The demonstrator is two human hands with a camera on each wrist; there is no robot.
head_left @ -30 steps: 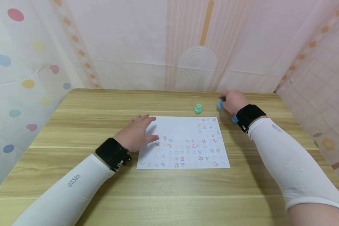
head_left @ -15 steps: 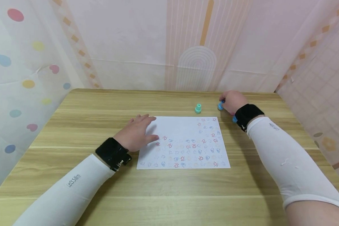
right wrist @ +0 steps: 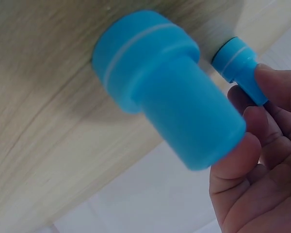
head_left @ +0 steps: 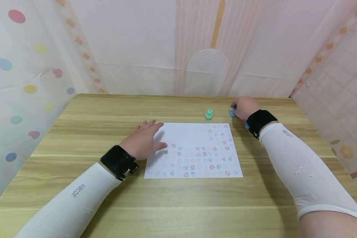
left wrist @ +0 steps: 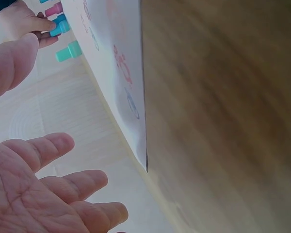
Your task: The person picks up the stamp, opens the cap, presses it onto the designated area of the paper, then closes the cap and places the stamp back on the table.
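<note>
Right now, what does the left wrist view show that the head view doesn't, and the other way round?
Only the left wrist view shows a pink stamp beside the right hand, and the left hand's open palm from below. Only the head view shows the whole stamped sheet, the table, both sleeves, and the left hand lying flat on the sheet's left edge. Both show the teal stamp standing free beyond the sheet and the right hand's fingers on a blue stamp.
</note>
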